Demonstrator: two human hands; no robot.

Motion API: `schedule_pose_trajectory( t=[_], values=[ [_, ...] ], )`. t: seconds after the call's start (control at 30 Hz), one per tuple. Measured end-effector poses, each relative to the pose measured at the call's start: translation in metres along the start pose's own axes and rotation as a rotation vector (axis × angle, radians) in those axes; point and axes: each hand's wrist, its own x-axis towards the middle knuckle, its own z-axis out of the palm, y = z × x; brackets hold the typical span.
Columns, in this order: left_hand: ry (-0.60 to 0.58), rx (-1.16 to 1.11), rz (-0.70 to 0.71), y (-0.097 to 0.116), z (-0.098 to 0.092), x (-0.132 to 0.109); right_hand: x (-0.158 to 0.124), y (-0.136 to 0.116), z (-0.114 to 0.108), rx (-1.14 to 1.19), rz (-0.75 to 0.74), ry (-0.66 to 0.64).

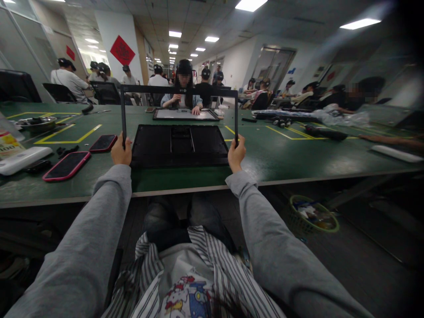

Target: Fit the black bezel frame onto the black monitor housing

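Both my hands hold up a thin black monitor bezel (180,89), an open rectangular frame with a small light logo on its long upper bar. My left hand (121,151) is closed around the lower part of its left side. On the opposite side, my right hand (236,154) grips the right bar at about the same height. Behind and below the frame, a black monitor back cover (152,145) lies on the green table (274,163), with a raised bracket-like part at its middle. The bezel's lower bar cannot be made out against the dark cover.
Two phones, one in a pink case (66,166) and one in a red case (103,143), lie left, near a white device (24,160) and a metal bowl (38,123). Opposite, a co-worker sits at a display panel (185,114). A waste basket (314,216) stands below, right.
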Motion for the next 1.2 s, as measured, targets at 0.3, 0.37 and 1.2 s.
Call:
schedule_pose_trajectory(
  t=[0.3,0.37,1.2],
  values=[
    [0.001,0.027,0.045,-0.015,0.009,0.005,0.000,0.000,0.001,0.009,0.056,-0.055],
    [-0.011,0.029,0.034,-0.016,0.010,0.005,0.000,0.002,0.002,0.002,0.058,-0.055],
    [-0.108,0.117,-0.043,-0.027,0.017,0.008,-0.001,0.006,0.006,-0.030,0.143,-0.117]
  ],
)
